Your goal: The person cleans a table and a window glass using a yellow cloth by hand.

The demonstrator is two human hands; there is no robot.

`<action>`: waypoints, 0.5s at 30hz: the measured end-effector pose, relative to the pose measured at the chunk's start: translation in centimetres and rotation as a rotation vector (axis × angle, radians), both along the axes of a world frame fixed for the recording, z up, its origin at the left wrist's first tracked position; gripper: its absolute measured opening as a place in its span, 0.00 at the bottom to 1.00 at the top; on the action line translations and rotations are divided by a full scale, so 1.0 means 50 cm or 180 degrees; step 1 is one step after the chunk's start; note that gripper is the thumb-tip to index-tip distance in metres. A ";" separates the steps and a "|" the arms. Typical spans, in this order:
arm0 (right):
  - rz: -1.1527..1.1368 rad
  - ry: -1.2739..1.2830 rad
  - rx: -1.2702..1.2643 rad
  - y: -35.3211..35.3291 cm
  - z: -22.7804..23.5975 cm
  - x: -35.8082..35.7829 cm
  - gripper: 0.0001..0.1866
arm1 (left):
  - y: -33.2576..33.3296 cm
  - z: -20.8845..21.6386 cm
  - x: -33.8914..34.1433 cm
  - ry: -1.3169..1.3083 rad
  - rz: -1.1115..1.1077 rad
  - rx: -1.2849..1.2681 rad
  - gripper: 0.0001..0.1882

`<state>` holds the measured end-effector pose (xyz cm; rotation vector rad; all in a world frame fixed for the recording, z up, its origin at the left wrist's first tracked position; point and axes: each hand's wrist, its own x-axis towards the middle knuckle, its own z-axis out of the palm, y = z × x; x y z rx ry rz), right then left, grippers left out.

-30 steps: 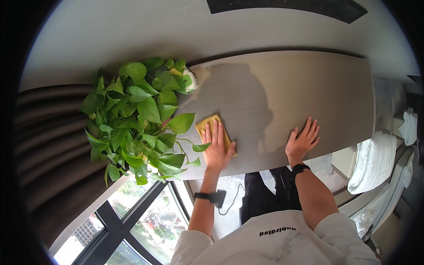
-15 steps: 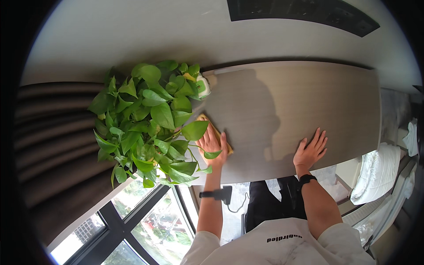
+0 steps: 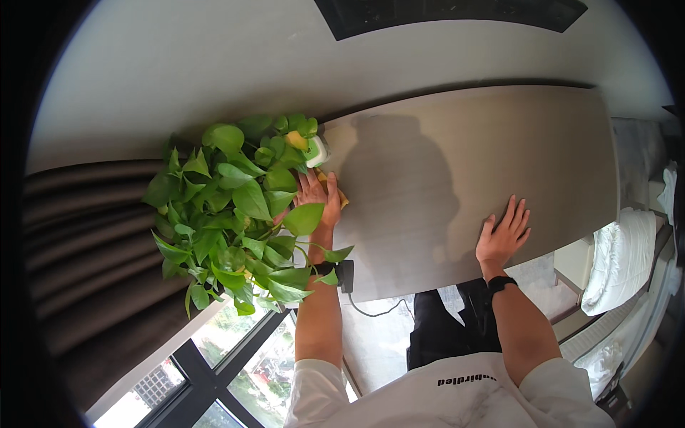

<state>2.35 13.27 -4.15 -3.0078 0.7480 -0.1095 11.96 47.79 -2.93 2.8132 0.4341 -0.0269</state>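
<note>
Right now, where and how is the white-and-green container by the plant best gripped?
Likely the container's right side, coming from the right over the tabletop. That rounded edge shows uncovered, while plant leaves overlap its left. The left hand, on the yellow cloth, crowds the near side. Its height is hard to judge.

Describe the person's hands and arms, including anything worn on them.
The left hand and right hand are ungloved; the sleeves are short and white. A black band is worn on the right wrist, a dark strap with a small dark box on the left; a thin cable seems to trail from it.
</note>
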 end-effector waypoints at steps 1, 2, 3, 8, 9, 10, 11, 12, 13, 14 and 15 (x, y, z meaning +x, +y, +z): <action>0.0004 0.0007 0.0001 0.003 0.001 0.001 0.34 | 0.005 -0.011 -0.009 -0.0001 0.0011 -0.0005 0.35; 0.0022 0.0004 0.0002 0.006 0.002 0.001 0.34 | 0.012 -0.025 -0.023 -0.0327 -0.0151 0.0341 0.35; 0.0025 0.0004 0.0016 0.010 0.003 0.001 0.34 | 0.020 -0.037 -0.040 -0.0648 -0.0305 0.0691 0.35; -0.0011 0.0031 -0.0008 0.008 -0.001 0.001 0.34 | -0.042 -0.017 -0.143 -0.0615 -0.0382 0.0047 0.37; -0.0018 0.0022 0.0000 0.010 0.001 0.001 0.34 | -0.055 -0.014 -0.172 -0.0477 -0.0363 0.0078 0.38; -0.0038 0.0007 -0.0004 0.008 0.001 0.002 0.34 | -0.072 -0.015 -0.201 -0.0345 -0.0356 0.0095 0.38; -0.0016 0.0001 0.0003 0.009 0.001 0.004 0.34 | -0.086 -0.012 -0.235 -0.0157 -0.0296 0.0094 0.39; -0.0014 -0.0029 0.0021 0.014 0.002 0.004 0.34 | -0.095 -0.009 -0.276 0.0035 -0.0226 0.0106 0.40; -0.0016 -0.0057 0.0028 0.016 0.002 0.003 0.33 | -0.102 -0.019 -0.320 0.0029 -0.0272 0.0101 0.41; -0.0009 -0.0060 0.0022 0.011 -0.002 0.003 0.33 | -0.124 -0.004 -0.348 0.0412 -0.0192 -0.0141 0.42; -0.0014 -0.0072 -0.0007 0.007 -0.004 0.003 0.33 | -0.134 -0.004 -0.383 0.0398 -0.0374 -0.0095 0.43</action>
